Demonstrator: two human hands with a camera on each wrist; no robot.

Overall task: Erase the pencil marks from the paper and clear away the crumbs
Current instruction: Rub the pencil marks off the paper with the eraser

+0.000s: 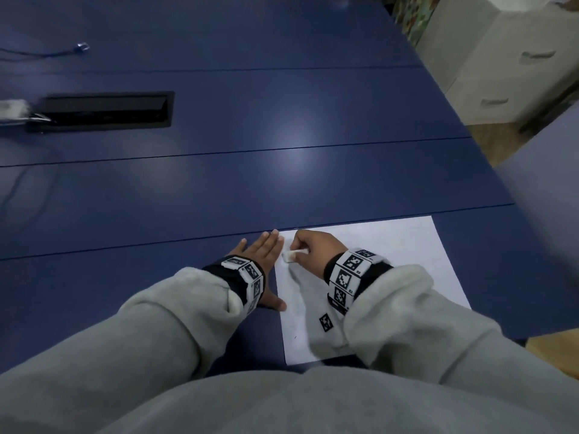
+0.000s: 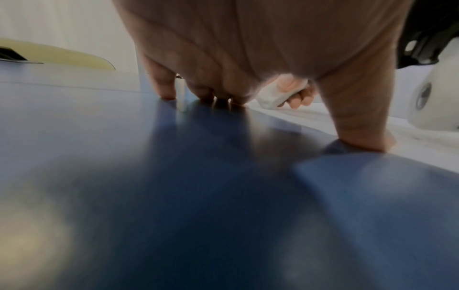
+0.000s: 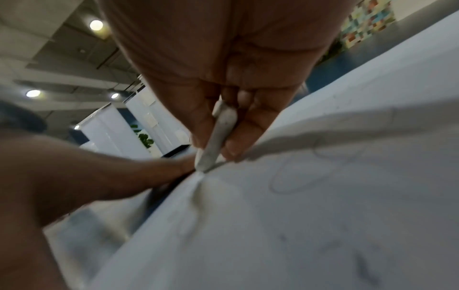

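Note:
A white sheet of paper [image 1: 391, 267] lies on the blue table [image 1: 219, 183] in front of me. My right hand [image 1: 313, 245] pinches a white eraser [image 1: 289, 255] between thumb and fingers, its lower end pressed on the paper near the sheet's far left corner. In the right wrist view the eraser [image 3: 218, 135] meets the paper [image 3: 323, 215], which buckles slightly there; faint pencil loops show nearby. My left hand [image 1: 266, 258] lies flat with straight fingers on the table at the paper's left edge, thumb at the edge. The left wrist view shows the left hand's fingertips [image 2: 168, 92] on the table.
A black recessed cable hatch [image 1: 103, 111] is set in the table at the far left, with a thin cable [image 1: 40, 53] behind it. A white cabinet [image 1: 501, 67] stands past the table's right edge. A small black-and-white marker [image 1: 326, 322] sits on the paper near my right sleeve.

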